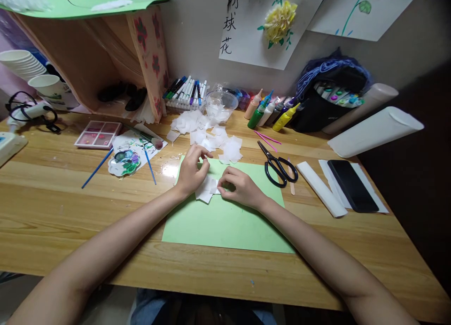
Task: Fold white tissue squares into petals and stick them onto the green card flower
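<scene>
A green sheet of paper [229, 226] lies on the wooden table in front of me, and several small white paper pieces [204, 195] rest on it between my hands. My right hand [241, 186] has thumb and index finger pinched together at the edge of a white paper piece [214, 186]. Just to the left, my left hand [193, 170] hovers over the sheet's upper left part, its fingers curled and a gap showing between thumb and index finger. I see nothing held in it. Beyond both hands sits a loose heap of white paper pieces [230, 149].
Black-handled scissors [278, 165] lie at the sheet's right edge, near a rolled white paper [321, 189] and a black phone [352, 186]. On the left are a paint palette [125, 163] and brushes [97, 167]. Paint bottles [259, 113] and markers [188, 92] line the back.
</scene>
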A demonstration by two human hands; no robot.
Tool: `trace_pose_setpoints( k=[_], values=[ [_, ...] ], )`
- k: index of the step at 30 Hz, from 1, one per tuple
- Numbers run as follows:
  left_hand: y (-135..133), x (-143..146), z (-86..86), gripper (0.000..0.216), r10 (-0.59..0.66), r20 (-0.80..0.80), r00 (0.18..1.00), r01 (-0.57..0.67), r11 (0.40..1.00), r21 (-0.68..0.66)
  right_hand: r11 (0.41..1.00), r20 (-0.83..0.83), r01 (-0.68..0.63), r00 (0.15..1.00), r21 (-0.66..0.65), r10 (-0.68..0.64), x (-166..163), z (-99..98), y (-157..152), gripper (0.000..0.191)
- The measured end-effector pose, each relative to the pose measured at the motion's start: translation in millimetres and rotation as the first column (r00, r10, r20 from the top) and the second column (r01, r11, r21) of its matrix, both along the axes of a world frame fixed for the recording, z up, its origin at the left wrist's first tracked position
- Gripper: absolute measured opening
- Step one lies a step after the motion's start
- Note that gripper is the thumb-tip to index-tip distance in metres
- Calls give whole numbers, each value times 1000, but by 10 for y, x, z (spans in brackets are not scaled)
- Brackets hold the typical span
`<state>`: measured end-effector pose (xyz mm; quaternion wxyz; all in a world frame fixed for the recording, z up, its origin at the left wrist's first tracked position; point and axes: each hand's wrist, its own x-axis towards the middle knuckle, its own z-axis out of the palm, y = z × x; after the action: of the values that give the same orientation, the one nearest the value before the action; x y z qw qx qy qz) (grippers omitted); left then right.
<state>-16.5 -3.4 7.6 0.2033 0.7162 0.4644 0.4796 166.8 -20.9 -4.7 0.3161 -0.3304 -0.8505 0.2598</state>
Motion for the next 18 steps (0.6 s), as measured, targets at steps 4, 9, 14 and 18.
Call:
trace_pose_setpoints(
  k=[4,9,14,18],
  values=[
    [-5,-1,1,20,-5,5,1000,5,1000,6,999,18,13,1000,33,-13,-12,-17,-2,8],
    [7,-3,-14,20,-1,5,1000,1,1000,12,995,-73,14,997,-96,-21,14,12,24,7],
    [14,-6,-2,17,-28,16,999,27,999,33,928,-216,35,969,-370,-123,82,42,98,7],
    [-16,4,7,12,-148,-5,989,148,984,102,851,-378,-29,904,-524,-202,129,40,164,23]
  ],
)
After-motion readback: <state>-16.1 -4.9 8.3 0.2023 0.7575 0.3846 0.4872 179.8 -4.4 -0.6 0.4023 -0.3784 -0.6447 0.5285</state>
